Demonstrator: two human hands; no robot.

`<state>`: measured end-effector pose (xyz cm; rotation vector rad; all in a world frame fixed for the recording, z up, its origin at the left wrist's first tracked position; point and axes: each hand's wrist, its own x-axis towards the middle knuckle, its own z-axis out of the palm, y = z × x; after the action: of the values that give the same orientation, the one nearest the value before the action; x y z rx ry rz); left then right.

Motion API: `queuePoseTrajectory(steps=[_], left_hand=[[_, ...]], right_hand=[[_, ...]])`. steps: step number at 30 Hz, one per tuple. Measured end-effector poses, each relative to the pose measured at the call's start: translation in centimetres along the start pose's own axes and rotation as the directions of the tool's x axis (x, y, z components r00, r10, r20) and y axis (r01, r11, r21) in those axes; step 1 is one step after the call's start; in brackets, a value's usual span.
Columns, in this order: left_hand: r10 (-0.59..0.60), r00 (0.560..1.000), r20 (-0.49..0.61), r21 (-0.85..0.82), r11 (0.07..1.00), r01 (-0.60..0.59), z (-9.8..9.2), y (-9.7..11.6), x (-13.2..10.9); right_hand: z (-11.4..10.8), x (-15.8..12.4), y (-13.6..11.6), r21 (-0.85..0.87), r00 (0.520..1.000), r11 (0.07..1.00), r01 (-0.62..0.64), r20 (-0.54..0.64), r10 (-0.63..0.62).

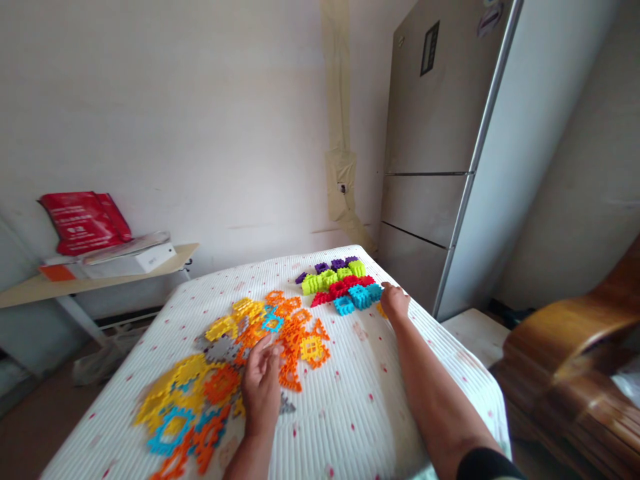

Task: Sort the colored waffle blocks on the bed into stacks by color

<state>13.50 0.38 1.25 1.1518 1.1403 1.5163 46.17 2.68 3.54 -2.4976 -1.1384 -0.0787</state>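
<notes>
My left hand is over a loose pile of toothed plastic building pieces, its fingers loosely curled and apart with nothing visible in them. Around it lie orange pieces, yellow pieces, grey pieces and a blue square frame. My right hand reaches to the table's far right side, fingers closed downward. A yellow-orange building piece shows at its fingers, mostly hidden by the hand. Just left of it are blue blocks, then red blocks, lime green blocks and purple blocks in rows.
A white ribbed cloth with red spots covers the table. Behind it stand a wall and a grey refrigerator. Left is a side table with a red bag and a white box. Brown wooden furniture stands on the right.
</notes>
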Motion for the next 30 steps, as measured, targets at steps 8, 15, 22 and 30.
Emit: queuePoseTrajectory(steps=[8, 15, 22, 30], left_hand=[[0.045, 0.999, 0.007, -0.025, 0.999, -0.045, -0.1, -0.7, 0.2], [0.130, 0.989, -0.064, -0.007, 0.991, -0.131, -0.8, 0.5, 0.1], [0.366, 0.894, -0.258, 0.274, 0.915, -0.296, -8.5, 2.6, 1.3], [0.509, 0.858, -0.068, 0.743, 0.600, -0.297, -20.4, 2.3, 0.1]], right_hand=[[0.1, -0.1, -0.1, -0.007, 1.000, 1.000, 0.008, 0.002, -0.008], [0.2, 0.0, 0.5, 0.051, 0.986, 0.997, 0.057, -0.156, -0.049], [0.4, 0.7, 1.3, 0.099, 0.813, 0.958, 0.268, -0.557, -0.170], [0.4, 0.9, 0.9, 0.068, 0.712, 0.924, 0.375, -0.660, -0.241]])
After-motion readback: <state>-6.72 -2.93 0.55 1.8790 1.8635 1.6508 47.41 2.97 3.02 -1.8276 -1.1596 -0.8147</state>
